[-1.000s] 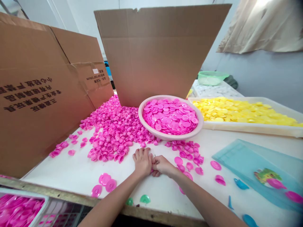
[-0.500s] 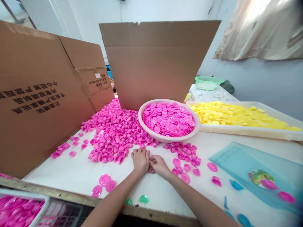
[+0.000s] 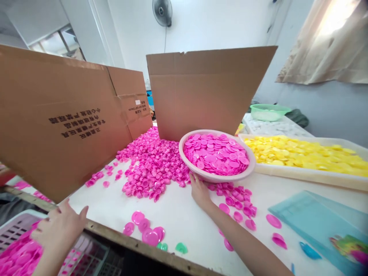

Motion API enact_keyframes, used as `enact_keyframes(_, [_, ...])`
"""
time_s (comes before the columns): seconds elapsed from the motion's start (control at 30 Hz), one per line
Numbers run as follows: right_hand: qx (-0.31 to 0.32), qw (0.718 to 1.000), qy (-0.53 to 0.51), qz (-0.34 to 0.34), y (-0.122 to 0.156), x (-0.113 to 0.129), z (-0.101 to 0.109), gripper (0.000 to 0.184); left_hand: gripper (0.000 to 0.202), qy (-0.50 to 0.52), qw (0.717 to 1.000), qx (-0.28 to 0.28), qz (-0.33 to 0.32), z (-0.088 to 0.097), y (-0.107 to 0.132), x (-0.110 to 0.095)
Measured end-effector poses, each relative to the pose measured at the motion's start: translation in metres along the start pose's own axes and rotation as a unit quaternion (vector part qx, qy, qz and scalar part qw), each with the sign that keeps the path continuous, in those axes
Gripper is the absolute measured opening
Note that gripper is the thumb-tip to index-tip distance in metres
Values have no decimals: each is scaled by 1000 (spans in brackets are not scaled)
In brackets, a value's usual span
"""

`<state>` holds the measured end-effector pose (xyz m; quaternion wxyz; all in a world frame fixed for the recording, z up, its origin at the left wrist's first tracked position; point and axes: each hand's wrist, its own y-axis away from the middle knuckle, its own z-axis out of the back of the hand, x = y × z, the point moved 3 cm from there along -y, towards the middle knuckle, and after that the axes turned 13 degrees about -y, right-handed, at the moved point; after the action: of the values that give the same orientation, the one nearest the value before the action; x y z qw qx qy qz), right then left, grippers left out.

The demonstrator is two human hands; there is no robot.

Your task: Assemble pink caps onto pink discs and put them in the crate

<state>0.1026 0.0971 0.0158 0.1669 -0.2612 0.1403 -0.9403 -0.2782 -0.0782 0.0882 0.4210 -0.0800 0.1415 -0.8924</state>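
My right hand (image 3: 199,190) lies on the white table, fingers stretched forward to the edge of the heap of small pink caps (image 3: 149,168), just under the rim of the pale basin (image 3: 250,168), which is full of flat pink discs (image 3: 215,153). Nothing shows in its fingers. My left hand (image 3: 59,230) hovers off the table's near left corner with fingers spread and nothing in it. It hangs above a white slatted crate (image 3: 17,230) holding pink discs (image 3: 14,257).
Cardboard sheets stand at the left (image 3: 57,126) and behind the basin (image 3: 207,92). A white tray of yellow discs (image 3: 316,175) sits right, a translucent blue tray (image 3: 310,222) nearer. Loose pink discs (image 3: 149,234) and green pieces (image 3: 181,248) lie by the front edge. A green bowl (image 3: 268,111) stands at the back.
My hands were pressed together on the table. The left has swung down over the crate and spread; the right has reached forward to the caps by the basin. The view has tilted up.
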Motion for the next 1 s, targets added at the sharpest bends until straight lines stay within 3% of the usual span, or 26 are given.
enact_keyframes(0.03, [-4,1000,23,-2,-6,-2,-4,57,56,10,1000,-18,-21,2,9,-2])
enact_keyframes(0.1, [-11,999,44,5,-15,-3,-7,53,54,59,985,-4,-161,1,40,-28])
enact_keyframes(0.17, [-10,999,48,20,-19,0,-5,50,44,108,937,58,-328,-6,79,-69])
enact_keyframes(0.23, [5,999,42,28,-17,3,1,51,38,119,902,109,-401,-16,111,-101])
enact_keyframes(0.33, [30,999,-6,21,-4,7,10,56,34,128,888,167,-408,-31,131,-127])
enact_keyframes(0.43, [61,993,-106,5,18,10,9,49,25,144,874,209,-414,-39,129,-138])
enact_keyframes(0.63, [129,960,-245,-50,50,11,-9,34,20,183,864,218,-415,-40,128,-156])
enact_keyframes(0.83, [92,949,-302,-23,60,13,-7,28,26,225,883,188,-367,-50,145,-179])
enact_keyframes(1.0, [39,960,-277,28,63,22,2,29,32,219,889,182,-359,-45,149,-178])
